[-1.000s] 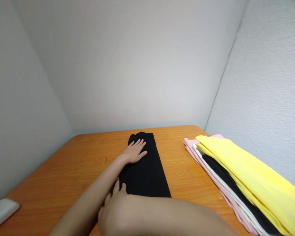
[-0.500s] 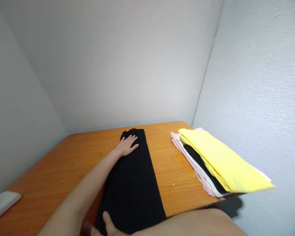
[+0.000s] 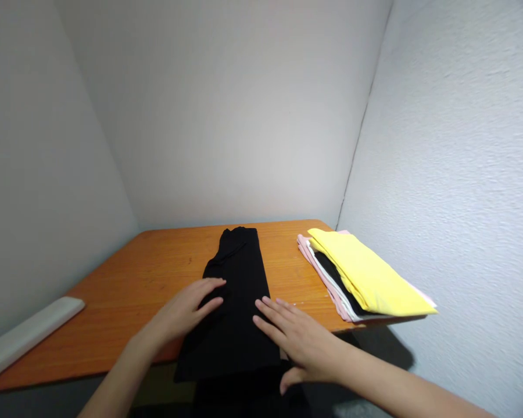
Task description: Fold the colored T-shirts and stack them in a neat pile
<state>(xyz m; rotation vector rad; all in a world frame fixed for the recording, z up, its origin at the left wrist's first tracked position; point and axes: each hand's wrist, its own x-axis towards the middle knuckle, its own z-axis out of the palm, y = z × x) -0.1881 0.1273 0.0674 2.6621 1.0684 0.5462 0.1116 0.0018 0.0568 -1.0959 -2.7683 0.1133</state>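
Note:
A long black folded garment [image 3: 233, 325] lies on the wooden table, stretching from the far side to the near edge, where its lower end hangs over. Bunched folds show at its far left end. My left hand [image 3: 192, 310] is at the garment's left edge, thumb and fingers apart, fingertips over the cloth. On the right edge rests my right hand [image 3: 294, 334], its fingers stretched out over the cloth and its thumb lower, past the table edge. Neither hand grips the fabric.
To the right, a stack of folded clothes, with a yellow cloth [image 3: 366, 276] on top, overhangs the table's near edge. A long white object [image 3: 35, 334] lies at the left. Walls enclose the wooden table [image 3: 143, 273] at the back and sides.
My left hand has drawn back from the garment's far end toward me. My right hand has come up from the near end to the right edge. The view has shifted.

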